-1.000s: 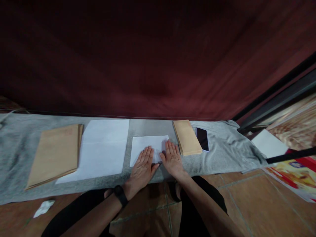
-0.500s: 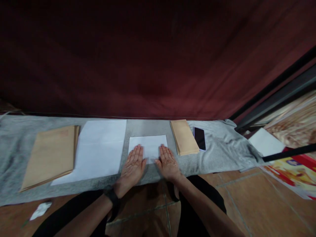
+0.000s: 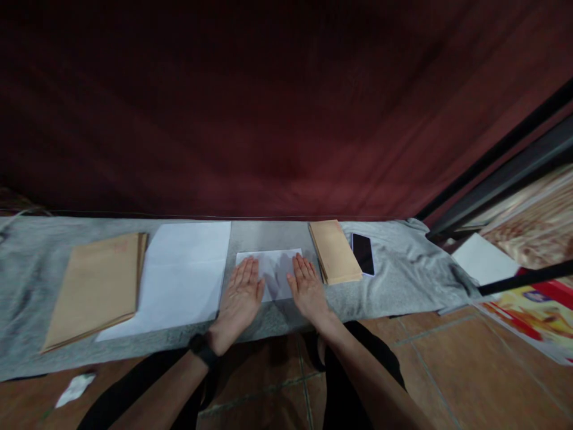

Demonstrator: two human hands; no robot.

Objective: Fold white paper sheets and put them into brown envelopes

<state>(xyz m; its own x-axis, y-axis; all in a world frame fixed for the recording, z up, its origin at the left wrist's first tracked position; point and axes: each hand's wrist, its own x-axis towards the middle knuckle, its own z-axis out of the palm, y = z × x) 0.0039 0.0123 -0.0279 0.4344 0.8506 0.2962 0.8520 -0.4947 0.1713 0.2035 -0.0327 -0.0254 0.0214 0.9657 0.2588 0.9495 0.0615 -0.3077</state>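
Observation:
A small white sheet of paper (image 3: 276, 276), which looks folded, lies on the grey cloth (image 3: 273, 236) in front of me. My left hand (image 3: 242, 292) lies flat over its left side, fingers stretched out and pointing away from me. Over the right side rests my right hand (image 3: 308, 292), also flat with straight fingers. Neither hand grips anything. Just right of my right hand is a stack of brown envelopes (image 3: 335, 251). To the left of my left hand lie large white sheets (image 3: 188, 275), partly under a stack of larger brown envelopes (image 3: 98, 280).
A phone (image 3: 362, 254) lies right of the small envelopes. Behind the cloth hangs a dark red curtain (image 3: 277, 149). Black metal bars (image 3: 487, 161) and a colourful printed box (image 3: 537, 316) are at the right. A crumpled white scrap (image 3: 75, 389) lies on the tiled floor.
Both hands have shifted slightly on the small white paper, the right one a little away from me. Both remain flat. The whole view has moved slightly.

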